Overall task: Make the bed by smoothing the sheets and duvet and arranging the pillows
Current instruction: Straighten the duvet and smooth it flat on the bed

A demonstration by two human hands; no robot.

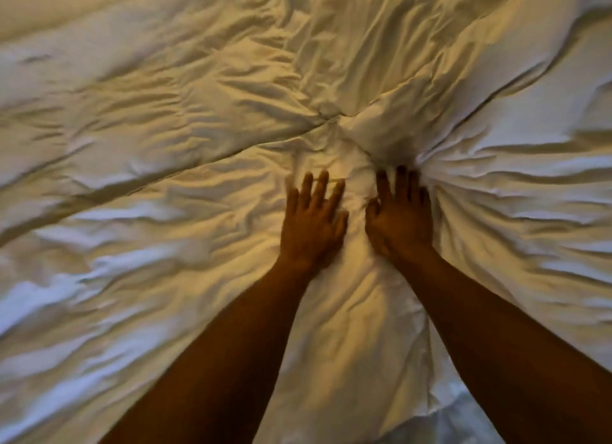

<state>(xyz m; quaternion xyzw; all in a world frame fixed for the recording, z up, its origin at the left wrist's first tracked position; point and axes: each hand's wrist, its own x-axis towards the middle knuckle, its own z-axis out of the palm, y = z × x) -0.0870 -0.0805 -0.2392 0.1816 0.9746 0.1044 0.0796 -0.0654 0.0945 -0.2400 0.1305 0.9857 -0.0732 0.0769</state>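
Head camera view, looking down over my two bare forearms onto a rumpled white cotton duvet (165, 211) that fills nearly the whole frame. Both of my hands lie flat on it just right of the centre of the frame, side by side and close together. My left hand (311, 221) has its fingers spread and straight, palm down on the cloth. My right hand (402, 215) is also palm down with straight fingers, its fingertips pushed against a bunched ridge of fabric that rises just above them. Neither hand grips or pinches anything; they press.

I judge that my hands sit here because this is where the creases gather: folds fan out from that bunched spot toward the right edge and the upper right, and a long seam-like crease runs from it toward the left edge. Pressing flat lets me push the puffed cloth outward rather than lift it.

At the bottom edge, between my forearms, a paler, bluish sheet (447, 423) shows beneath the duvet's edge. No pillows are in view. The duvet is wrinkled across the whole frame, so smoothing looks far from done.
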